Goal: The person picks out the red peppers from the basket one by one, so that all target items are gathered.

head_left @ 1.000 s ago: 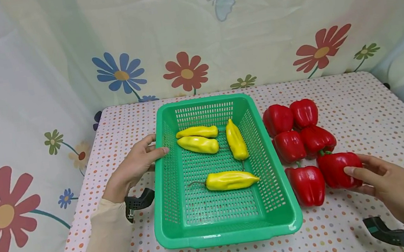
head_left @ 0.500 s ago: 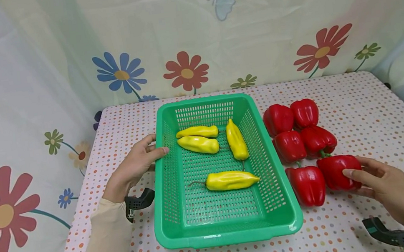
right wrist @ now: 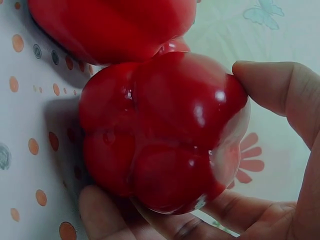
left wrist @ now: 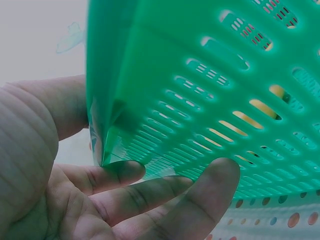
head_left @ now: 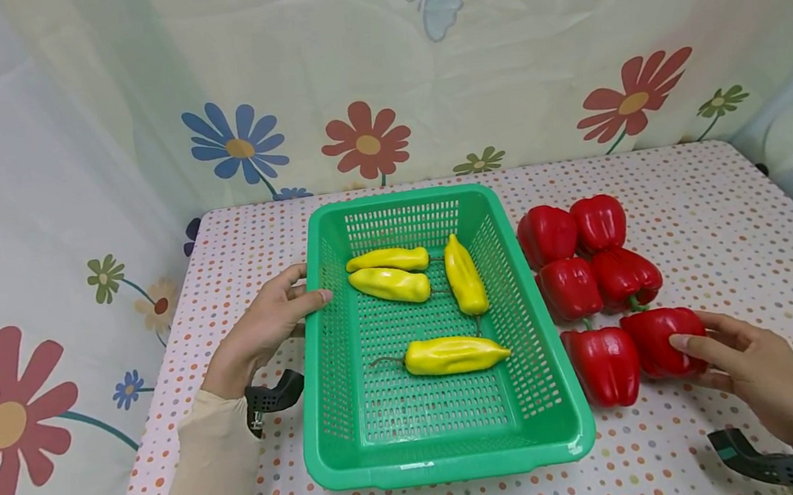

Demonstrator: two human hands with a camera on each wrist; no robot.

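A green plastic basket (head_left: 453,467) with slotted walls stands mid-table, holding several yellow peppers (head_left: 454,354). My left hand (head_left: 264,321) grips its left rim, thumb over the edge. In the left wrist view the fingers (left wrist: 150,197) lie against the outside of the slotted wall (left wrist: 165,65). To the right, my right hand (head_left: 760,368) holds a red bell pepper (head_left: 664,340) between thumb and fingers. The right wrist view shows this pepper's lobed end (right wrist: 165,130), with the thumb (right wrist: 270,87) on one side and fingers below.
More red bell peppers (head_left: 571,288) sit grouped along the basket's right side, and one (head_left: 604,366) lies next to the held pepper. A dotted cloth (head_left: 687,195) covers the table. Behind it hangs a flowered curtain (head_left: 251,34).
My right hand and the red bell pepper in it have shifted slightly left, closer to the neighbouring pepper. The left hand and the basket have stayed in place.
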